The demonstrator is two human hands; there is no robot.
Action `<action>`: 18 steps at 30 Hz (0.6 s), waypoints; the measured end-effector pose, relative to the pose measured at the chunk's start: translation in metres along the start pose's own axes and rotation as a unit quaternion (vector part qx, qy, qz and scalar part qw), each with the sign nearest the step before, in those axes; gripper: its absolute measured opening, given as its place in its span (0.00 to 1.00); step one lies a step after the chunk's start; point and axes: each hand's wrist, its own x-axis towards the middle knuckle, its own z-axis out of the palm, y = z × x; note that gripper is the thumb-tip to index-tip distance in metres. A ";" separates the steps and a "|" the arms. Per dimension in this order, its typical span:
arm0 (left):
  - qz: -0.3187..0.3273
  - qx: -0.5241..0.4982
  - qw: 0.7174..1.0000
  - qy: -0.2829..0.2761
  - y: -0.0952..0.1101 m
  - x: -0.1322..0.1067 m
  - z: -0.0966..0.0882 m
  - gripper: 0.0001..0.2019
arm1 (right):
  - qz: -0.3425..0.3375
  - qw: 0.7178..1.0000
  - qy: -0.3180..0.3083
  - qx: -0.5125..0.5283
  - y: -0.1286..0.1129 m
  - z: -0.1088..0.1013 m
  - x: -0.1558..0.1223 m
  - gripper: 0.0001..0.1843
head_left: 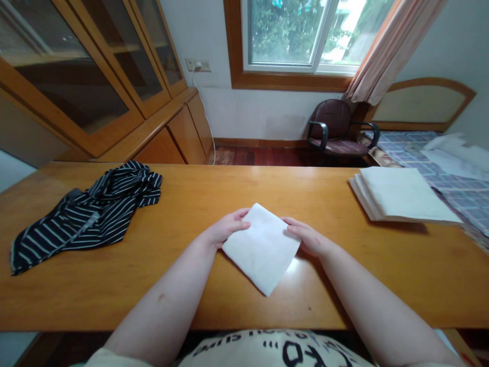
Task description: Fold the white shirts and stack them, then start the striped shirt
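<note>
Between my two hands is a flat white square (263,250) that looks like folded paper or cloth; I cannot tell which. It is turned cornerwise, with one corner toward me, just over the wooden table. My left hand (229,228) grips its left edge, thumb on top and fingers beneath. On the opposite edge, my right hand (306,236) holds it the same way, the thumb lying on its upper face. The fingers under the square are mostly hidden.
A crumpled black-and-white striped cloth (91,211) lies on the table (183,193) at left. At right, a stack of white sheets (405,196) sits near the far edge. Beyond stand a cabinet (153,122), an office chair (336,127) and a bed (405,148).
</note>
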 end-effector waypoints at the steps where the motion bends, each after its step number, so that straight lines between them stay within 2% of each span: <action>1: 0.013 -0.012 1.000 0.013 0.000 0.000 0.000 0.28 | 0.001 1.000 0.000 0.012 -0.002 0.000 0.001 0.30; 5: 0.055 -0.038 0.996 0.052 -0.004 0.006 0.002 0.30 | -0.006 0.999 0.017 0.028 -0.006 0.004 0.006 0.33; 10: 0.085 -0.045 0.988 0.119 -0.015 0.016 0.010 0.33 | -0.006 0.993 0.115 -0.018 0.002 0.012 0.011 0.35; 18: 0.085 -0.027 0.988 0.127 -0.022 0.020 0.013 0.31 | -0.024 0.972 0.216 0.093 0.012 0.019 0.015 0.28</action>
